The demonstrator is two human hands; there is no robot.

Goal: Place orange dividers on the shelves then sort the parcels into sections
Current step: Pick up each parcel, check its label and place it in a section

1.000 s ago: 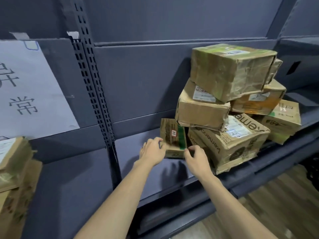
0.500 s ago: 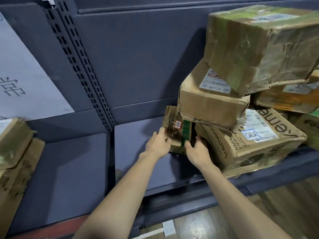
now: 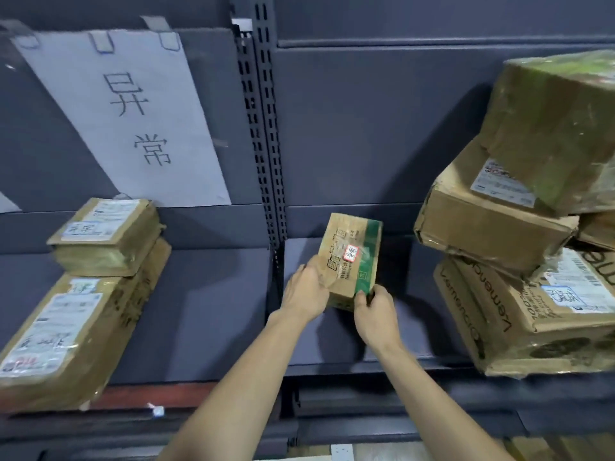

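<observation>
A small brown cardboard parcel with a green tape band and a red-edged sticker is held upright above the grey shelf, clear of the stack. My left hand grips its lower left side and my right hand grips its lower right corner. To the right, a leaning stack of larger parcels fills the shelf. On the left section lie two flat parcels, one on top of the other. No orange divider is in view.
A white paper sign with handwritten characters is taped to the back panel above the left parcels. A perforated dark upright separates the two shelf bays. Bare shelf surface lies between the left parcels and the right stack. Wooden floor shows below.
Both hands have pulled the small parcel out from beside the stack and lifted it leftward. The view has swung left, bringing the sign and the left parcels into sight.
</observation>
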